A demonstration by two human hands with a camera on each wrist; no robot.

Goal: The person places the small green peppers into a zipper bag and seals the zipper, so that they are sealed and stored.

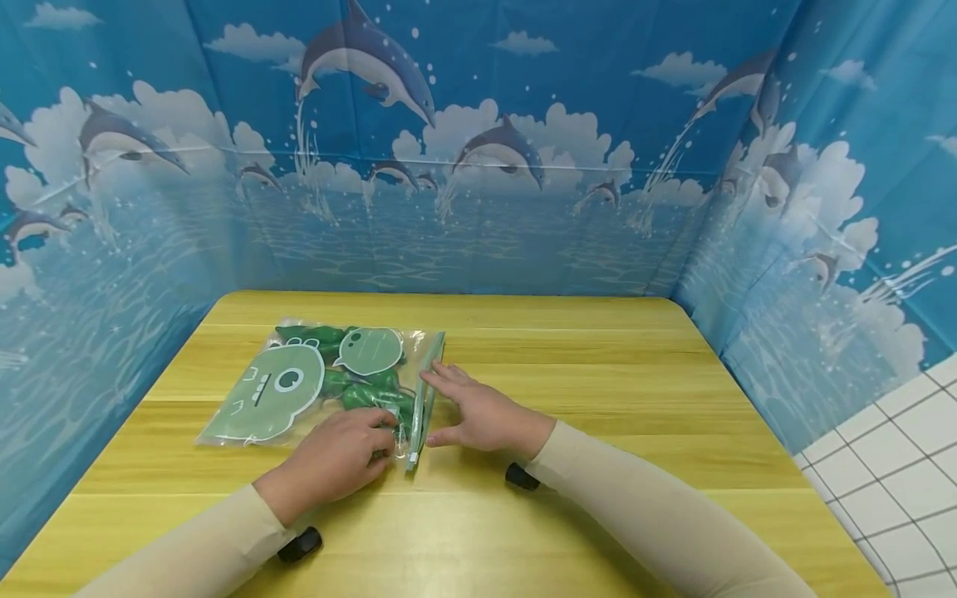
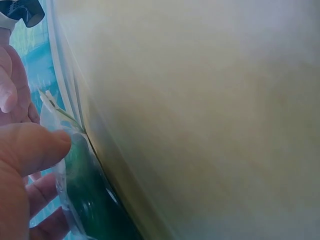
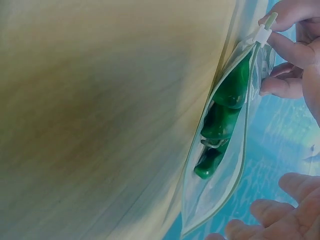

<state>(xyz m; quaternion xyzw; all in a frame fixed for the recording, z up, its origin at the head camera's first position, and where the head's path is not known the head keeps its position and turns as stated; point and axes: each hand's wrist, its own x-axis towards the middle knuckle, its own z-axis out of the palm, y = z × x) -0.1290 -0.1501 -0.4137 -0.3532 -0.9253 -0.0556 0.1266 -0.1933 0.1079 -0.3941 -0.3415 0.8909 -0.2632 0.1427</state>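
Observation:
A clear zip bag (image 1: pixel 301 429) printed with green cartoon monsters lies on the table, with several glossy green peppers (image 1: pixel 377 397) inside. My left hand (image 1: pixel 347 448) bends over its near edge, thumb and curled fingers holding the film beside the white slider (image 3: pixel 262 35). In the right wrist view the bag's mouth gapes, and the peppers show between its two lips. At the mouth's right side is my right hand (image 1: pixel 486 411), fingers spread and extended, fingertips right at the zip strip (image 1: pixel 424 399). No object is gripped in it.
The yellow wood-grain table (image 1: pixel 598 374) extends to the right of the bag. Blue dolphin-print curtains (image 1: pixel 478 224) stand behind it and along both sides. Black wrist devices (image 1: pixel 301 545) sit under both sleeves. White tiles (image 1: pixel 912 465) show at the lower right.

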